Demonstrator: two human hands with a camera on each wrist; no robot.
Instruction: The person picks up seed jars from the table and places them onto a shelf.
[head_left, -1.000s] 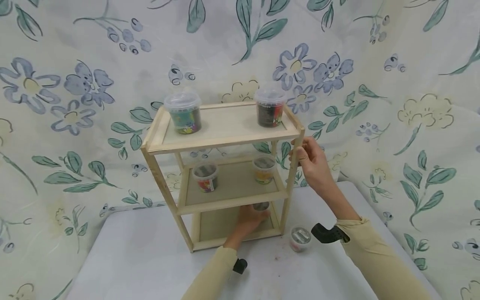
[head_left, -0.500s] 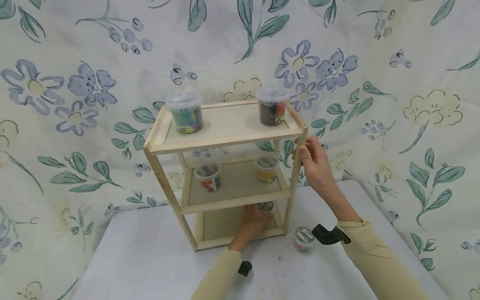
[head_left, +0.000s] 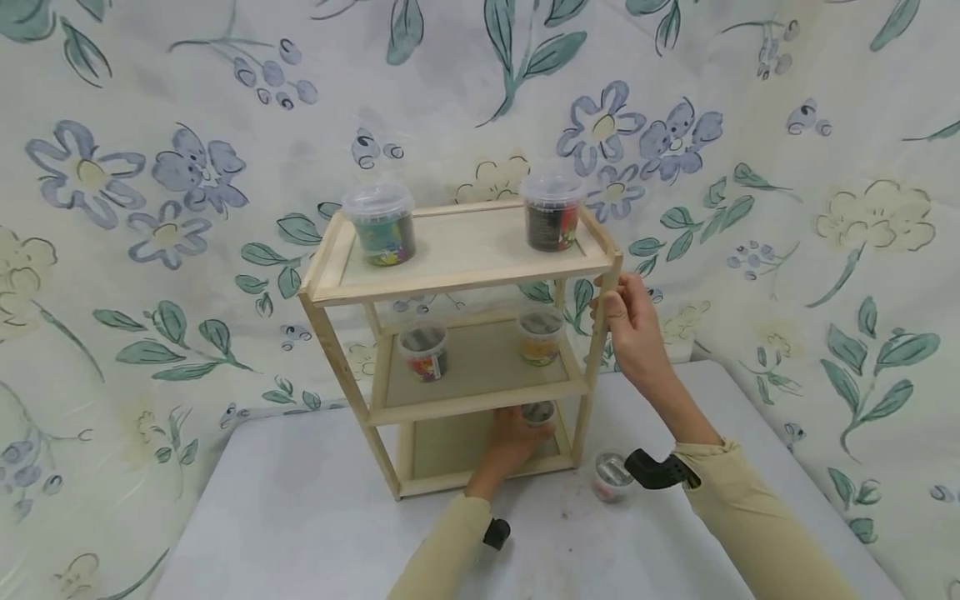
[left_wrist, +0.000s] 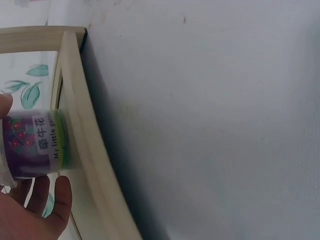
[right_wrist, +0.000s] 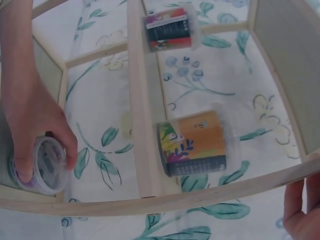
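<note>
A wooden three-tier shelf rack point(head_left: 480, 408) stands on a white table. My left hand point(head_left: 513, 442) reaches onto its bottom tier and holds a small clear-lidded plastic cup point(head_left: 537, 412) near the right end. That cup has a purple label with red flowers in the left wrist view point(left_wrist: 27, 140); thumb and fingers lie on opposite sides of it, and its base is at the shelf board. At the upper part of the rack's right front post, my right hand point(head_left: 636, 329) grips the wood, its fingers partly behind the post.
On the top tier stand a teal-labelled cup point(head_left: 382, 233) and a black-and-red cup point(head_left: 552, 221). The middle tier bears a red-labelled cup point(head_left: 424, 354) and an orange-labelled cup point(head_left: 540, 342). Another lidded cup point(head_left: 612, 477) sits on the table point(head_left: 285, 492) right of the rack. Floral cloth hangs behind.
The head view has shifted, so the rack and cups appear slightly farther right. Both hands keep their places on the cup and the post.
</note>
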